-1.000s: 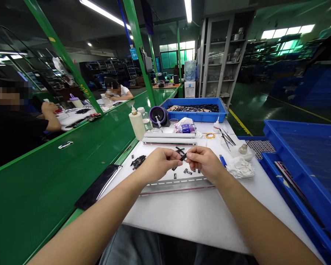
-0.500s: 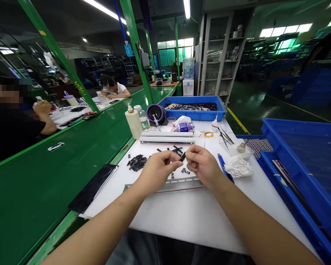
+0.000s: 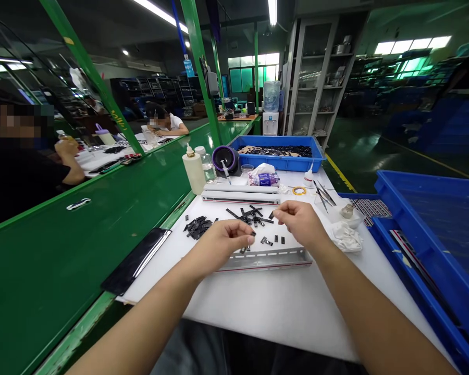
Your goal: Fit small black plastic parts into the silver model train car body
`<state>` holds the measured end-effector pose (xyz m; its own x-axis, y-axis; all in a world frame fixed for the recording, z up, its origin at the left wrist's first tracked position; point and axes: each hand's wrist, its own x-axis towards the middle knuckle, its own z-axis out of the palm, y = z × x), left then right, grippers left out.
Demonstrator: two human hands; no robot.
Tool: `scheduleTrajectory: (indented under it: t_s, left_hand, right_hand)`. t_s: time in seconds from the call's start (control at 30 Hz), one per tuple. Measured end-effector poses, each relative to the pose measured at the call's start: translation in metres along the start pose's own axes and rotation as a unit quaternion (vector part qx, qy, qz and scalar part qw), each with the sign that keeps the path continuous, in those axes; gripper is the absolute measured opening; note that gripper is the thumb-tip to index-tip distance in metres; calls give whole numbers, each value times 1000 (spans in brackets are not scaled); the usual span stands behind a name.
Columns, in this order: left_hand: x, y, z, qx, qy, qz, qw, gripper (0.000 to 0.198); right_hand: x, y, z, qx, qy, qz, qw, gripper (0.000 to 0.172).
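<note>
Your single view looks out from your head, forward and down — near enough that your left hand [image 3: 225, 240] and right hand [image 3: 300, 221] sit mid-frame above the table [image 3: 258, 299] — and reaches past the far bin [image 3: 279, 163] to the cabinet [image 3: 322, 78].

The left hand [image 3: 224, 242] pinches a dark piece [image 3: 253, 234], the right hand [image 3: 301, 223] a black strip [image 3: 271, 214]; a blue tray [image 3: 297, 165] stands far.

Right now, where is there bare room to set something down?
Two patches: between the slotted metal strip and the near edge of the white table; and between the right forearm and the blue trays, nearer than the crumpled tissue. Crowded: behind the strip, black pieces lie near the left hand and right hand.
</note>
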<state>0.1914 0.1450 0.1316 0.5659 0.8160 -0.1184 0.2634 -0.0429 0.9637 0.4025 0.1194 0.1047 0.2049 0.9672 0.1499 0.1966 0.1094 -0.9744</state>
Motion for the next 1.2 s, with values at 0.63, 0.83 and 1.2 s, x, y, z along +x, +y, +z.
scheduleTrajectory:
  t_s: [0.63,0.83,1.2]
  left_hand:
    - [14,6,8,-177,125,15,976,32]
    - [10,7,10,-134,152,50,978,30]
    - [-4,15,6,171,79,114,975,18]
  right_hand:
    - [-17,-8,19,157,-51,-79,983,24]
    - [-18,-7,25,171,-30,-45,984,23]
    - [-14,-8,17,324,-132,68,934,18]
